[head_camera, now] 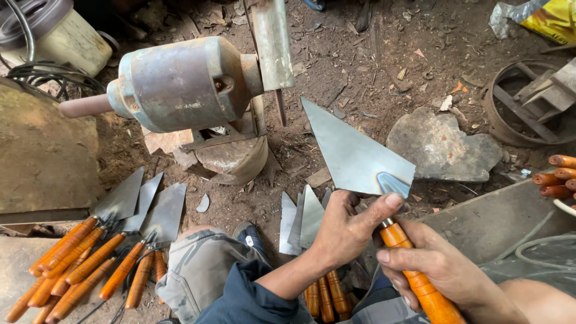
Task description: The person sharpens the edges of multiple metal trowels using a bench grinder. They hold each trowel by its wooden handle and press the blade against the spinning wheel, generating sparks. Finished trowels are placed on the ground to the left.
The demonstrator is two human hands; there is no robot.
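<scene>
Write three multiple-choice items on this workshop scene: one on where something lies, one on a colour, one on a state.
1. Where does the pile of finished trowels lie?
A. on the ground at the left of the picture, below the grinder motor
B. on top of the flat stone
C. inside the round metal frame

2. What colour is the handle of the trowel being held?
A. blue
B. orange
C. black

3. How is the held trowel gripped?
A. by one hand only
B. by both hands
C. by neither, it lies on the ground

Answers: 1 A, the pile lies on the dirt below the grinder motor. 2 B, the wood shows orange. 3 B, the right hand wraps the handle while the left hand steadies the blade's base.
</scene>
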